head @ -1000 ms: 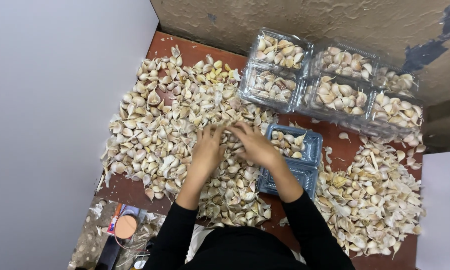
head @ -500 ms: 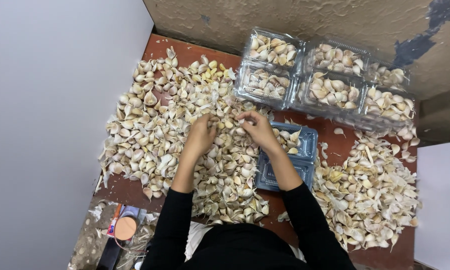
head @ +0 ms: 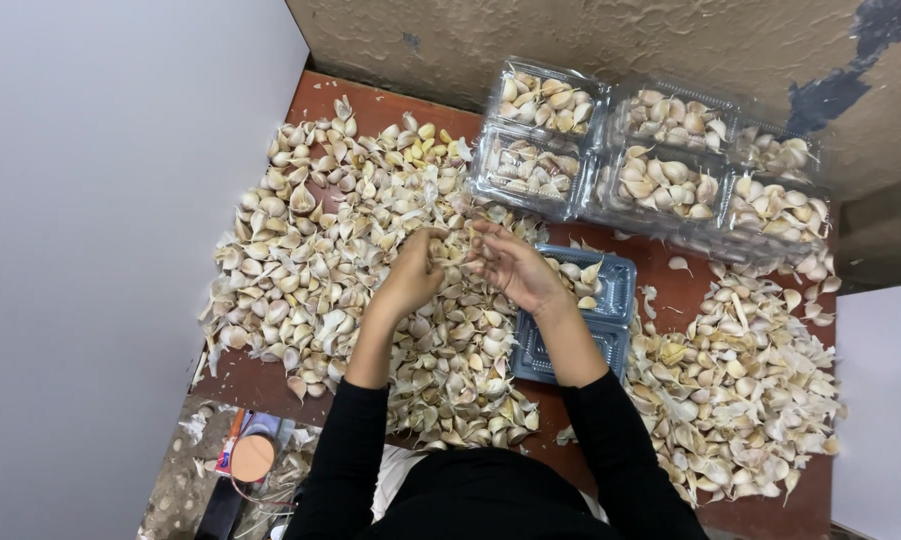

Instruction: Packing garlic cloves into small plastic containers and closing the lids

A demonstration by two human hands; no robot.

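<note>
Both hands have drifted slightly up the pile since the earlier frame and sit closer together. Left hand (head: 412, 276) hovers over the garlic cloves (head: 351, 250) heaped on the reddish tabletop (head: 371, 100), fingers curled, pinching what looks like a clove. Right hand (head: 511, 265) lies just beside it, fingers half open over the heap; whether it grips anything cannot be told. An open blue-tinted tray (head: 611, 300) sits just right of the right wrist, partly filled. Filled clear clamshell boxes (head: 661, 150) stand at the far edge. A second clove pile (head: 751, 390) lies to the right.
</note>
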